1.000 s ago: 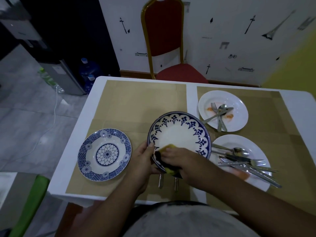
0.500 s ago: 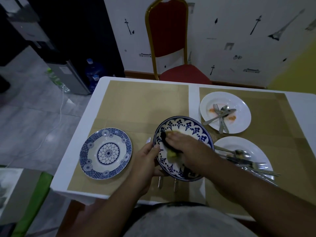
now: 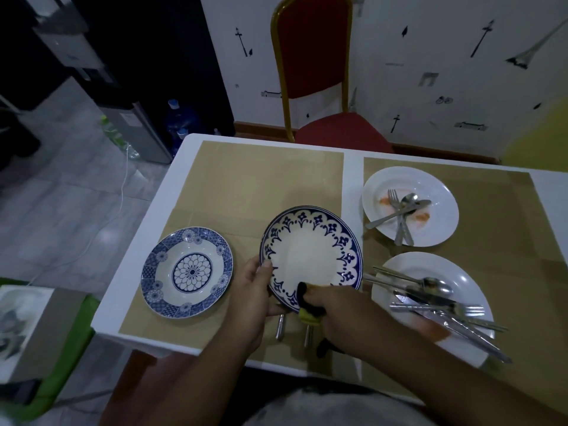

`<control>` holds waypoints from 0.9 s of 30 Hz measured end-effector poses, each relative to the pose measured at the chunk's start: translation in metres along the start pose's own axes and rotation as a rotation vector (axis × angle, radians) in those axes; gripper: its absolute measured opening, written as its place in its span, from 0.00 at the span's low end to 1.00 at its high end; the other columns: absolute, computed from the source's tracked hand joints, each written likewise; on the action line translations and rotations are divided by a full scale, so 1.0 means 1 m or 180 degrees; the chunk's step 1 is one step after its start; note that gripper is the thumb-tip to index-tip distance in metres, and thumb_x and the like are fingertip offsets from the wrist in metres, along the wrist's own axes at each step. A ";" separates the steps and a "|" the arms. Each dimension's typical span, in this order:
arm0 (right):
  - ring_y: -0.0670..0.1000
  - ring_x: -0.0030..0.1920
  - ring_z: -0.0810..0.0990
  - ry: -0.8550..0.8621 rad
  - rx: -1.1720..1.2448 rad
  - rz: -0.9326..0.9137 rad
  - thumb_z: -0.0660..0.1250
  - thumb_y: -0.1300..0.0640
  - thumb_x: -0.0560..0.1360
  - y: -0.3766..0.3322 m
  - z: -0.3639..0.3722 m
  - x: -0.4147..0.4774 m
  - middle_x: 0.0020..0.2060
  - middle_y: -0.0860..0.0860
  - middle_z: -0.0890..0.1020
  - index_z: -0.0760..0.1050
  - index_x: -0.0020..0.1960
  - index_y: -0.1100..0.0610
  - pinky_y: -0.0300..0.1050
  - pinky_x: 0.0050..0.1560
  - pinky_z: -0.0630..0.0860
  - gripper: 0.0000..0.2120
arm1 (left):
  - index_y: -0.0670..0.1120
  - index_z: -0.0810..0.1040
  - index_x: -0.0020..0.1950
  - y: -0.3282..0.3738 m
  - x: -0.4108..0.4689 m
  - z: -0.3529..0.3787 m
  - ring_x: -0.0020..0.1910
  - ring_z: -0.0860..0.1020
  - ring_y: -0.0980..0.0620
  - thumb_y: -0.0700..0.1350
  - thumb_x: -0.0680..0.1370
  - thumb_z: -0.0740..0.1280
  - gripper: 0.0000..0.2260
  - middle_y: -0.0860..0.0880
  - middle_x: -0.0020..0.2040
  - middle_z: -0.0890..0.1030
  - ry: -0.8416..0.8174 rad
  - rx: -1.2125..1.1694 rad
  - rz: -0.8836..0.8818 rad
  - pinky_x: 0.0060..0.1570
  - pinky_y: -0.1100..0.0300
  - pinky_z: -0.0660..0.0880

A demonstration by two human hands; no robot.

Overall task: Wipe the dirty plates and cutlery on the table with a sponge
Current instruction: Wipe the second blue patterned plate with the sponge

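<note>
A blue-rimmed white plate (image 3: 310, 250) is held tilted above the table's near edge. My left hand (image 3: 256, 298) grips its left rim. My right hand (image 3: 341, 315) presses a yellow and black sponge (image 3: 309, 307) onto the plate's near rim. Under the plate, two cutlery handles (image 3: 280, 327) stick out toward me. A blue patterned plate (image 3: 187, 272) lies flat at the left. Two white plates carry cutlery at the right: the far one (image 3: 436, 207) has orange stains, a fork and spoons; the near one (image 3: 430, 272) holds several knives, forks and spoons (image 3: 442, 305).
The white table (image 3: 159, 204) carries tan mats (image 3: 261, 186). A red chair with a gold frame (image 3: 313, 63) stands at the far side. A water dispenser and blue bottles (image 3: 178, 118) stand on the floor at the left. A green-edged box (image 3: 37, 330) sits near the left corner.
My right hand slid the sponge from the plate's left inner part down to its near rim. The plate's white centre is uncovered again. My left hand kept its hold.
</note>
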State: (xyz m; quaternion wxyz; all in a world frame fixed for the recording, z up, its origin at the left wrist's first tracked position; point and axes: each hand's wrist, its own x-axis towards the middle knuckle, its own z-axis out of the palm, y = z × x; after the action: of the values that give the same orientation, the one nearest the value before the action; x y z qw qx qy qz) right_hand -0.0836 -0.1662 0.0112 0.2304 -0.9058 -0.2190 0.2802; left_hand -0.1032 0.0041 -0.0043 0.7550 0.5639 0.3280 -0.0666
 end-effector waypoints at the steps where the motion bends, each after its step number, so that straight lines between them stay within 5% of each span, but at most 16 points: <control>1: 0.53 0.59 0.75 -0.0036 0.0004 -0.0072 0.61 0.68 0.70 -0.001 -0.002 0.004 0.61 0.51 0.77 0.73 0.65 0.47 0.45 0.59 0.73 0.27 | 0.48 0.76 0.63 -0.001 0.002 -0.001 0.51 0.85 0.42 0.46 0.84 0.61 0.10 0.44 0.56 0.85 0.0033 -0.0084 -0.0095 0.42 0.39 0.83; 8: 0.52 0.57 0.77 0.0159 0.0205 -0.0039 0.62 0.69 0.71 -0.018 -0.014 0.054 0.59 0.50 0.77 0.71 0.65 0.47 0.47 0.56 0.77 0.28 | 0.43 0.76 0.64 0.030 0.039 -0.027 0.53 0.85 0.42 0.45 0.85 0.60 0.11 0.42 0.55 0.86 -0.0038 -0.0429 -0.0265 0.45 0.42 0.83; 14: 0.54 0.60 0.74 0.0641 0.0051 -0.0143 0.59 0.71 0.67 -0.060 -0.034 0.140 0.61 0.54 0.77 0.74 0.64 0.56 0.51 0.60 0.73 0.27 | 0.44 0.80 0.61 0.087 0.119 -0.078 0.50 0.85 0.43 0.46 0.84 0.62 0.11 0.43 0.54 0.85 0.0239 -0.0089 -0.0156 0.42 0.42 0.83; 18: 0.55 0.63 0.71 0.0817 -0.0150 -0.0207 0.59 0.72 0.68 -0.083 -0.041 0.205 0.62 0.55 0.76 0.74 0.64 0.59 0.52 0.63 0.70 0.26 | 0.42 0.81 0.60 0.123 0.178 -0.114 0.42 0.86 0.42 0.48 0.82 0.65 0.12 0.41 0.50 0.86 0.0444 0.0120 -0.0214 0.39 0.41 0.83; 27: 0.55 0.69 0.64 0.0388 -0.0574 0.0098 0.67 0.68 0.68 -0.104 -0.027 0.298 0.67 0.54 0.70 0.69 0.67 0.59 0.48 0.67 0.63 0.28 | 0.42 0.79 0.66 0.143 0.276 -0.144 0.48 0.84 0.42 0.46 0.82 0.66 0.14 0.43 0.54 0.85 0.0550 0.0140 -0.0411 0.34 0.51 0.83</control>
State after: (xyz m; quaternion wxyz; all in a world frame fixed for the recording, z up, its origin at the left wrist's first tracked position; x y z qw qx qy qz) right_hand 0.1277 0.0649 -0.0336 0.1566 -0.9414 -0.2150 0.2072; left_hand 0.1177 0.2583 -0.0683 0.7054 0.5616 0.4261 -0.0734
